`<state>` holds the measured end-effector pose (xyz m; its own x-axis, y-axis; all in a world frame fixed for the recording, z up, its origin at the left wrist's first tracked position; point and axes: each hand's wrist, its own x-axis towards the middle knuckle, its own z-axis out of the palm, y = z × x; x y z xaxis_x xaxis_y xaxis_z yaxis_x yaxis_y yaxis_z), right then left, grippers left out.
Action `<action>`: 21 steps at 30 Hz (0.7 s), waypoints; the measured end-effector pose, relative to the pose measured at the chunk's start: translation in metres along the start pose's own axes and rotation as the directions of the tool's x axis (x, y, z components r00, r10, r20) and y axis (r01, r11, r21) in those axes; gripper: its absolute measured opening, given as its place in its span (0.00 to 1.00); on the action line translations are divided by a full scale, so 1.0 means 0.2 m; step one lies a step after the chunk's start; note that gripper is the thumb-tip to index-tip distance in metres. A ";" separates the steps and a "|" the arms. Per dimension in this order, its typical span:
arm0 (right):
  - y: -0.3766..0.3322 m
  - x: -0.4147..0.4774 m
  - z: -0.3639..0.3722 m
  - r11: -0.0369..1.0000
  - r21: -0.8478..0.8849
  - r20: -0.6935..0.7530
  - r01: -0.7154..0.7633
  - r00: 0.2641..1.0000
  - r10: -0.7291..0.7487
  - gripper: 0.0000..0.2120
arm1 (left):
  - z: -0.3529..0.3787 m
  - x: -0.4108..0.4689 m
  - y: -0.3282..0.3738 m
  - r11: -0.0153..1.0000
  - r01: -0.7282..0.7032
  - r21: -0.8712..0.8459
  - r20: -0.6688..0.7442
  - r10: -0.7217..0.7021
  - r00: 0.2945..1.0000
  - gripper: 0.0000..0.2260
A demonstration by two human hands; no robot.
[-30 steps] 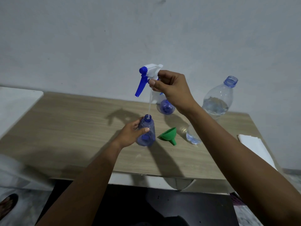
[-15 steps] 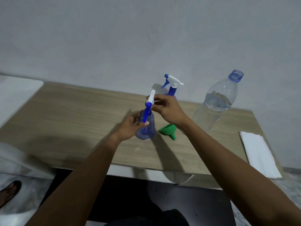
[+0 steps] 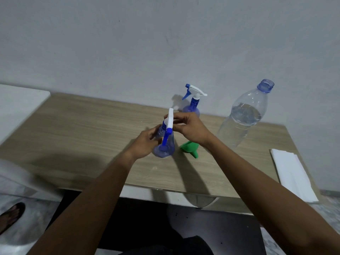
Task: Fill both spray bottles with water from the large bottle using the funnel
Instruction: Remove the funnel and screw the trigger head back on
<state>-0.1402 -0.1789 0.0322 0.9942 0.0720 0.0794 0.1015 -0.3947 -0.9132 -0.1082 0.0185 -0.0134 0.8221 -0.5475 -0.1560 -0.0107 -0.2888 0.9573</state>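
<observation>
A small blue spray bottle (image 3: 164,148) stands on the wooden table (image 3: 82,133), and my left hand (image 3: 145,144) grips its body. My right hand (image 3: 191,129) pinches the white and blue spray head (image 3: 169,124) sitting on that bottle's neck. A second blue spray bottle (image 3: 192,103) with its head on stands behind, close to the wall. The green funnel (image 3: 189,147) lies on its side just right of the held bottle, partly under my right wrist. The large clear bottle (image 3: 242,115) stands uncapped at the right, about half full of water.
A folded white cloth (image 3: 292,173) lies at the table's right end. A white surface (image 3: 18,105) adjoins the table on the left. A sandalled foot (image 3: 11,216) shows on the floor at lower left.
My right hand brought the spray head down from above the table onto the neck of the bottle in my left hand. The view has shifted slightly.
</observation>
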 end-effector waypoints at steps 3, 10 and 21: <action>0.00 0.01 -0.01 1.000 0.009 0.013 -0.011 1.000 0.011 0.12 | 0.00 0.00 0.00 1.000 0.005 0.001 0.013 -0.005 1.000 0.25; 0.00 0.02 -0.03 0.998 0.046 0.060 -0.049 0.997 0.046 0.12 | -0.01 0.00 0.01 1.000 -0.004 0.009 0.016 0.004 1.000 0.23; 0.02 -0.01 0.08 0.993 0.106 -0.174 -0.046 0.983 0.064 0.13 | -0.02 -0.04 0.01 0.999 0.024 0.039 0.002 -0.025 1.000 0.17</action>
<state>-0.1419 -0.1669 0.0217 0.9895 -0.1142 0.0889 0.0511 -0.2988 -0.9530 -0.1117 0.0257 -0.0093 0.8212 -0.5415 -0.1798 -0.0128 -0.3325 0.9430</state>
